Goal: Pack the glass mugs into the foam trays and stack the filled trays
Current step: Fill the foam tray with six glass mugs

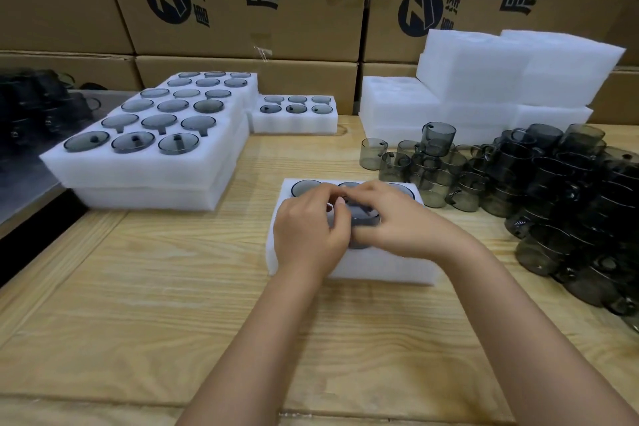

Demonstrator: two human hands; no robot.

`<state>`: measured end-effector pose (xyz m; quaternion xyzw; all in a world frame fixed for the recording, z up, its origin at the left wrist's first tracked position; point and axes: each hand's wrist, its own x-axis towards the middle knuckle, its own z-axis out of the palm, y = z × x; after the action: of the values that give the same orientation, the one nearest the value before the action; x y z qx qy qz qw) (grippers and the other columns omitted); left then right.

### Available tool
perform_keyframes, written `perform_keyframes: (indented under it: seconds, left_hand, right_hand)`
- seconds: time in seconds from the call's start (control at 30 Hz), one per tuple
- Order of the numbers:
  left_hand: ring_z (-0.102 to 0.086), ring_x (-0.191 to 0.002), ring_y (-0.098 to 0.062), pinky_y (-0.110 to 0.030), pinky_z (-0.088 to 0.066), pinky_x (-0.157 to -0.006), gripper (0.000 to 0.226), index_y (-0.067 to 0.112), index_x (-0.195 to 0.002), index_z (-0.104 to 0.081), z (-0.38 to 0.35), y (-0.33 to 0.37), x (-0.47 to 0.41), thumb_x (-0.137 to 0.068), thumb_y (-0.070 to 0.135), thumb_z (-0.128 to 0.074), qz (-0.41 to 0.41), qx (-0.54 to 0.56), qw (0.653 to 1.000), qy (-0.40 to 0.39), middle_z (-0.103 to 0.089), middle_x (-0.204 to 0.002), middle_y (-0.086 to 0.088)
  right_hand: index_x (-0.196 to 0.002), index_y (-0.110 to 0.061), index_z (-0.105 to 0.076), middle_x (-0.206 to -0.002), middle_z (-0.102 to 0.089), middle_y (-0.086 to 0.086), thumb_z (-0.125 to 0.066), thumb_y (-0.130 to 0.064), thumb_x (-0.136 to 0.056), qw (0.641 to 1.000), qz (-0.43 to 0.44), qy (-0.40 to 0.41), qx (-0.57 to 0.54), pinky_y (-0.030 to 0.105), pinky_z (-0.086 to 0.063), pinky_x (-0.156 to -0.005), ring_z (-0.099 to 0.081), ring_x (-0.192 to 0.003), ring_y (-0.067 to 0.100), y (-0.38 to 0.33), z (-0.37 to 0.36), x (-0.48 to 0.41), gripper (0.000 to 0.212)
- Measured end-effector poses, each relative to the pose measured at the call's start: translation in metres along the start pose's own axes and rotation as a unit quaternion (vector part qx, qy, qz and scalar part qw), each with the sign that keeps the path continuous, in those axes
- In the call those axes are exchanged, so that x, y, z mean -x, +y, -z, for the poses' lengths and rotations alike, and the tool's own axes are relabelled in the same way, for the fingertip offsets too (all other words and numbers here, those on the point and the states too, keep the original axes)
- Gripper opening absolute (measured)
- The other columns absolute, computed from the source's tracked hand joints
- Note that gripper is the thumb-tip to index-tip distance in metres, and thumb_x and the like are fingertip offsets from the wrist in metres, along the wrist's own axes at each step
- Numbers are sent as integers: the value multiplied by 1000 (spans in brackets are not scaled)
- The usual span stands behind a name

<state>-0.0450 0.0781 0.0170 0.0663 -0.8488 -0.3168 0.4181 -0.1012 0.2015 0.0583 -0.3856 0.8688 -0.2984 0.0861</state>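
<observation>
A smoked glass mug (361, 220) is held between both hands over the middle pocket of the near row of a foam tray (380, 270), which lies directly beneath them. The left hand (307, 235) is curled at the mug's rim and the right hand (397, 225) is closed over its other side; exact finger placement is lost to blur. The pockets just beyond the fingertips appear to be filled already.

The mug is judged to be light, rigid, smooth enough to slip, and easily chipped against its neighbours. It is best taken by the rim or wall, with the handle lined up to the pocket's slot. The foam is judged to be soft and yielding, so a loaded tray is better supported from below at both ends.

The work is done on a pale wooden table (155, 304). A heap of loose mugs (553, 190) is seen to the right of the right hand, with empty foam trays (484, 79) piled beyond it. Stacked filled trays (148, 162) are set left of the left hand, and a smaller filled tray (294, 123) lies beyond both. Printed cardboard cartons (242, 10) are ranked behind.
</observation>
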Motion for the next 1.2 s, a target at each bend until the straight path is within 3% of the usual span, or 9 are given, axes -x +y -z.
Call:
perform_keyframes:
  seconds: [0.07,0.13,0.33,0.5,0.77,0.93,1.03,1.13,1.2]
  left_hand:
    - [-61,-93,-23,-38,-45,-82,27,11,-104,-67,1,8,-6,-86,20,-49,52,41,998,-11,-69,-99,1]
    - [-56,-111,-22,-38,-41,-94,32,14,-121,-58,0,17,-15,-95,24,-44,96,71,993,-13,-64,-119,1]
    - [-31,-139,-19,-45,-17,-114,56,30,-146,-30,-19,16,-26,-98,51,-12,106,-67,956,-265,-44,-146,-1]
    - [10,-147,-14,-44,14,-116,72,35,-151,1,-18,2,-10,-85,63,2,117,-159,921,-337,-3,-161,-5]
    - [17,-146,-12,-45,17,-115,83,13,-152,7,-22,-1,-22,-89,66,1,133,-198,892,-383,10,-161,-4]
    - [16,-146,-11,-47,15,-116,95,11,-152,3,-20,3,-15,-79,72,8,112,-202,904,-358,8,-161,-4]
    - [18,-144,-4,-48,18,-114,96,23,-153,2,-15,0,-6,-73,74,19,-14,-206,925,-319,10,-160,5]
    - [17,-143,-1,-38,17,-116,91,18,-152,2,-13,-3,6,-78,68,20,-157,-252,905,-306,6,-160,5]
    - [12,-144,-2,-32,12,-117,98,16,-152,-1,-14,-4,7,-75,72,20,-151,-245,900,-326,4,-160,3]
  right_hand:
    - [-135,-24,-50,-138,-47,-1,-54,-31,-83,989,-36,78,-120,34,-33,-105,-36,-131,16,-1,7,-9,53]
    - [-135,-9,-47,-140,-46,10,-39,-29,-97,987,-63,143,-38,39,-25,-109,-33,-134,27,-1,5,-25,43]
    - [-150,-32,6,-157,19,8,-45,-43,-91,950,-182,-15,253,57,18,-108,29,-139,34,13,-16,-40,79]
    - [-148,-32,12,-158,11,8,-42,-55,-89,934,-149,7,325,60,21,-104,22,-142,32,16,-34,-28,83]
    - [-147,-34,16,-158,15,6,-29,-55,-94,941,-175,-26,289,61,17,-107,19,-144,28,21,-31,-38,72]
    - [-150,-33,0,-160,2,-1,-12,-52,-98,975,-160,33,148,48,13,-114,15,-145,19,28,-34,-36,56]
    - [-149,-32,-16,-157,-14,-13,-13,-49,-100,983,-143,84,-72,33,9,-116,4,-144,7,31,-29,-29,52]
    - [-136,-27,-47,-143,-44,-10,-20,-49,-100,907,-138,184,-352,11,-31,-99,-34,-132,6,25,-21,-17,50]
    - [-114,-22,-62,-123,-61,-4,-27,-37,-102,874,-92,291,-379,5,-38,-82,-52,-115,4,22,-16,-6,40]
